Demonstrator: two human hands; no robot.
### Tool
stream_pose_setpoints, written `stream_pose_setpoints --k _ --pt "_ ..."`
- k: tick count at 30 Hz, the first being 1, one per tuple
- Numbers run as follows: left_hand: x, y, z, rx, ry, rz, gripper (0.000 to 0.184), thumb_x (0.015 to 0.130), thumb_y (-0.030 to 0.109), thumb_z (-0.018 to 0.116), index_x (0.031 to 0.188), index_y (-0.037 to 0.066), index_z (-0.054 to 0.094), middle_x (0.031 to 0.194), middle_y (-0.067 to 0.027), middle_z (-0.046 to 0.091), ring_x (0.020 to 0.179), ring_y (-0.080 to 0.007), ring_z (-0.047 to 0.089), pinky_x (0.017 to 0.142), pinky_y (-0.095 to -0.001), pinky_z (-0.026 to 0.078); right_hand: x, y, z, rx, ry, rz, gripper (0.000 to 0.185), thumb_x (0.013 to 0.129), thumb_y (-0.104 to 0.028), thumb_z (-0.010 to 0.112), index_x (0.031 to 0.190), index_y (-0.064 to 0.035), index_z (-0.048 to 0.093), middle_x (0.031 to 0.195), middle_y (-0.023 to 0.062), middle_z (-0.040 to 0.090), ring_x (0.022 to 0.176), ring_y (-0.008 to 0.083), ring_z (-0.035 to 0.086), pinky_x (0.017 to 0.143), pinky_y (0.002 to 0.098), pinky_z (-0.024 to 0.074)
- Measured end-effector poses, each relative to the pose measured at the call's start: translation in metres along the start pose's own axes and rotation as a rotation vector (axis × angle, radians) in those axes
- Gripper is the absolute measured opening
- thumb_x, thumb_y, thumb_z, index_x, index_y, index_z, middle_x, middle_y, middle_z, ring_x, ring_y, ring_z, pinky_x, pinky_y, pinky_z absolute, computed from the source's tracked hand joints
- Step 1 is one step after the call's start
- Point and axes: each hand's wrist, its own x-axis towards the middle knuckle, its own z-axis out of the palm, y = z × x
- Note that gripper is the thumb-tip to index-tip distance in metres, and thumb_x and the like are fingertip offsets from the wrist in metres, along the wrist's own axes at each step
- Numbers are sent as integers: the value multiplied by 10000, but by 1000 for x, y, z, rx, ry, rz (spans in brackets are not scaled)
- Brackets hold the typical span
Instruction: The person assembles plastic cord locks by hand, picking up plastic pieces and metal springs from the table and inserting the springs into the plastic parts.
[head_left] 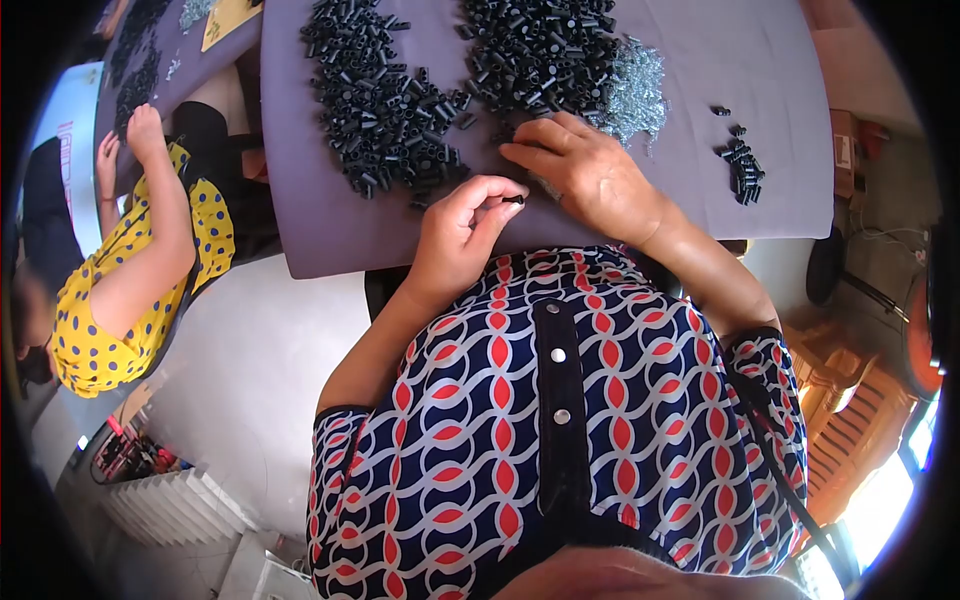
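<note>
My left hand is closed in a pinch on a small black cylindrical plastic piece, just above the table's near edge. To its right, my right hand is held palm down by the near end of the black pile, its fingers stretched leftward and somewhat apart. The underside of that hand and its thumb are mostly hidden. Beyond both hands lie two heaps of loose black pieces, a left pile and a middle pile. Small clear or silvery parts are heaped against the middle pile's right side.
The table has a grey-purple cover. A small group of black pieces lies apart at right. At left, a person in a yellow dotted top works at another table with black parts. Orange slatted furniture stands at lower right.
</note>
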Motion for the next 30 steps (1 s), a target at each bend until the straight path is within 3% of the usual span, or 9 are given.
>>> stream_pose_setpoints --k 2,5,9,17,23,25,30 --pt "0 -1 0 -3 -5 23 171 983 28 564 1135 -19 627 1116 -69 693 999 -123 658 851 -248 508 -4 1 -8 137 -60 85 419 693 40 654 1106 -21 697 1133 120 641 1015 307 629 865 373 540" --pt "0 -4 0 -23 -11 29 171 969 -6 565 1128 -26 625 1110 -79 691 1000 -120 650 882 -247 503 -10 9 -17 188 -60 109 384 704 16 658 1084 -31 697 1138 108 643 1064 298 620 888 369 537" --pt "0 -5 1 -24 -9 25 170 960 -25 567 1119 -31 625 1101 -85 689 999 -117 642 906 -248 498 -17 14 -21 251 55 265 385 741 81 636 1106 -29 688 1125 132 652 1045 339 637 867 387 547" --pt "0 -3 2 -21 1 31 164 959 -31 567 1111 -31 627 1102 -84 685 997 -118 641 915 -250 498 -13 15 -19 197 32 233 407 721 66 643 1116 -28 673 1087 147 647 1004 349 637 850 394 543" --pt "0 -4 2 -36 4 29 163 957 -28 573 1111 -32 627 1099 -85 688 994 -119 642 910 -253 501 0 6 -11 65 56 143 262 740 -6 644 999 -33 668 951 110 615 935 297 627 784 380 542" --pt "0 -4 1 -16 4 37 162 958 -25 575 1111 -32 627 1095 -86 689 991 -120 643 907 -252 502 2 8 -7 13 -32 118 187 747 -45 647 934 -40 645 893 95 585 891 280 622 748 387 538" --pt "0 -2 1 1 3 41 159 961 -18 577 1111 -34 626 1081 -88 693 980 -119 645 896 -252 504 4 10 -5 12 -31 100 159 755 -45 642 913 -41 625 884 99 577 868 293 620 728 403 534"
